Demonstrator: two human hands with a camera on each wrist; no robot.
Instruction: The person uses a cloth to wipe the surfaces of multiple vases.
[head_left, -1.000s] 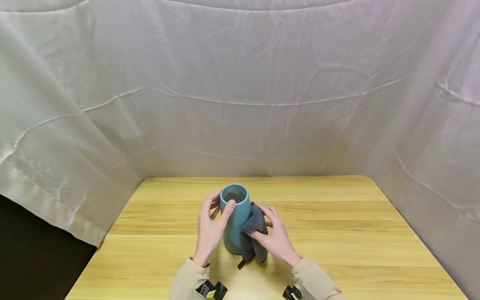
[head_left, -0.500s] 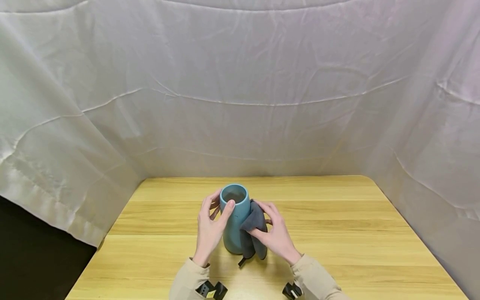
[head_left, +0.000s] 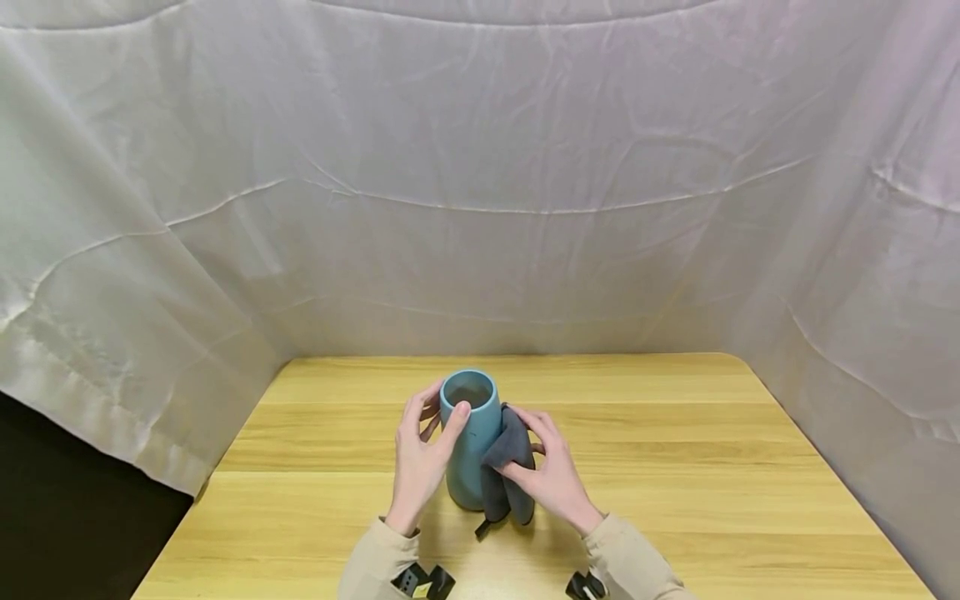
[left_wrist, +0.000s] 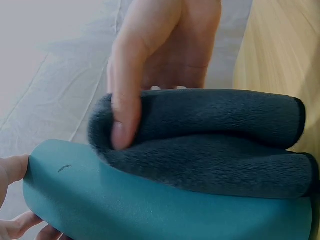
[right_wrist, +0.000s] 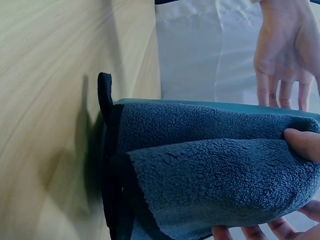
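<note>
A tall blue-teal vase point(head_left: 467, 471) stands upright on the wooden table, its round mouth facing up. My left hand point(head_left: 420, 467) grips it near the top, thumb on the near side just under the rim and fingers round the far left side. On the vase's right side, my right hand point(head_left: 553, 477) pinches a folded dark grey cloth point(head_left: 510, 442) against the wall. Thick and fuzzy, the cloth point(right_wrist: 220, 175) has black edging and a small hanging loop point(right_wrist: 105, 95) at its lower end. A small dark mark point(left_wrist: 64, 168) shows on the vase near its rim.
Pale wood tabletop point(head_left: 675, 483) spreads around the vase. Light grey fabric curtains point(head_left: 510, 267) enclose the back and sides. A dark area point(head_left: 75, 508) lies beyond the table at the left. Black devices point(head_left: 426, 579) are strapped at both wrists.
The right hand and cloth have shifted slightly up along the vase's side and back down. The left hand and the vase have stayed in place.
</note>
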